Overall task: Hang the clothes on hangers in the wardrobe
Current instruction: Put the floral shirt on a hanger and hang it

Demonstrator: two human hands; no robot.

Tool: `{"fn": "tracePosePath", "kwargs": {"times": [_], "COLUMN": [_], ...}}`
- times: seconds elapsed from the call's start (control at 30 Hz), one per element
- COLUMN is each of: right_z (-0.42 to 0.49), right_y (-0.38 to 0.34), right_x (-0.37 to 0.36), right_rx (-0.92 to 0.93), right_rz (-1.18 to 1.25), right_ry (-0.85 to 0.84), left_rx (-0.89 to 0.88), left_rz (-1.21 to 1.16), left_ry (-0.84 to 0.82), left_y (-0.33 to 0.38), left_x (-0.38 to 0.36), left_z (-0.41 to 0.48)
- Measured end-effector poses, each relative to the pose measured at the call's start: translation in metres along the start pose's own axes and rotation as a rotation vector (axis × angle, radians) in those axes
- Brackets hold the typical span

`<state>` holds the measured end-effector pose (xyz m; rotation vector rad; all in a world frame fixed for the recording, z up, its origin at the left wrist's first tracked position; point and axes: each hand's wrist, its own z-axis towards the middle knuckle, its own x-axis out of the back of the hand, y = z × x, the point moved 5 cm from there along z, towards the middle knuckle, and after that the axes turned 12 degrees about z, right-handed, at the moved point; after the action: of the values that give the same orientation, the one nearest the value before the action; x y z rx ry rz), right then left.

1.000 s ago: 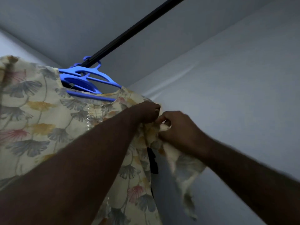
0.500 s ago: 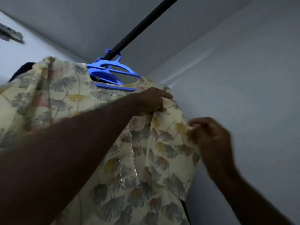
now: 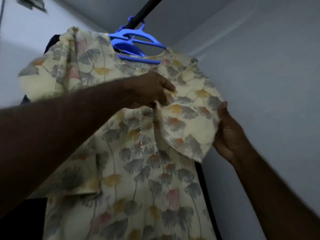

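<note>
A cream floral top [image 3: 131, 170] hangs on a blue plastic hanger [image 3: 136, 47], which hooks over the black wardrobe rod [image 3: 147, 10]. My left hand [image 3: 149, 90] reaches across the chest of the top and pinches the fabric just below the right shoulder. My right hand [image 3: 228, 135] holds the outer hem of the right sleeve [image 3: 188, 122], with the fingers hidden behind the cloth and the thumb at its edge. The sleeve is spread out flat between the two hands.
The grey wardrobe wall [image 3: 268, 84] rises close on the right and the ceiling panel [image 3: 103, 11] is overhead. A dark garment [image 3: 52, 40] peeks out behind the left shoulder of the top. A metal hinge [image 3: 31, 3] sits at the upper left.
My right hand has slid down and outward along the sleeve, pulling it flat. My left hand stayed near the shoulder. The view shifted, so the hanger now appears further right.
</note>
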<state>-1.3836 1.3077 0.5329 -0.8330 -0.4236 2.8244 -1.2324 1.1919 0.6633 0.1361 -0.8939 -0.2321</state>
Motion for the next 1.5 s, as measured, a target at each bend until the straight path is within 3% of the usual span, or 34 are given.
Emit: {"fn": "tracePosePath", "kwargs": {"times": [0.1, 0.17, 0.43, 0.5, 0.6, 0.63, 0.73, 0.83, 1.07, 1.2, 1.27, 1.37, 1.5], "right_z": [-0.025, -0.045, -0.051, -0.045, -0.034, -0.036, -0.046, -0.05, -0.035, -0.024, -0.029, -0.038, -0.047], "right_y": [0.043, 0.074, 0.103, 0.103, 0.083, 0.082, 0.098, 0.113, 0.13, 0.092, 0.074, 0.07, 0.099], "right_x": [0.031, 0.044, 0.048, 0.053, 0.079, 0.087, 0.081, 0.059, 0.051, 0.087, 0.099, 0.095, 0.102], "right_rx": [-0.298, -0.48, -0.566, -0.491, -0.189, -0.164, -0.286, -0.408, -0.399, -0.054, 0.043, 0.129, -0.104], "right_rz": [-0.369, -0.566, -0.597, -0.665, -0.819, -0.811, -0.608, -0.624, -0.616, -0.834, -1.024, -1.099, -1.011], "right_ry": [0.189, 0.121, 0.054, 0.111, 0.415, 0.463, 0.334, 0.121, 0.1, 0.506, 0.566, 0.404, 0.156], "left_rx": [0.077, 0.105, 0.052, 0.039, 0.043, 0.052, 0.067, 0.065, 0.058, 0.075, 0.089, 0.096, 0.069], "left_rz": [0.12, 0.18, 0.38, 0.382, 0.413, 0.423, 0.426, 0.428, 0.444, 0.517, 0.563, 0.594, 0.727], "left_ry": [0.094, 0.149, 0.22, 0.255, 0.309, 0.317, 0.321, 0.326, 0.329, 0.352, 0.362, 0.382, 0.361], "left_y": [-0.019, -0.032, -0.054, -0.059, -0.066, -0.068, -0.071, -0.07, -0.07, -0.075, -0.078, -0.083, -0.088], "left_x": [0.009, 0.01, 0.003, 0.003, 0.01, 0.012, 0.016, 0.015, 0.011, 0.017, 0.019, 0.019, 0.001], "left_z": [-0.017, -0.027, -0.041, -0.045, -0.05, -0.051, -0.051, -0.049, -0.05, -0.055, -0.059, -0.066, -0.084]}}
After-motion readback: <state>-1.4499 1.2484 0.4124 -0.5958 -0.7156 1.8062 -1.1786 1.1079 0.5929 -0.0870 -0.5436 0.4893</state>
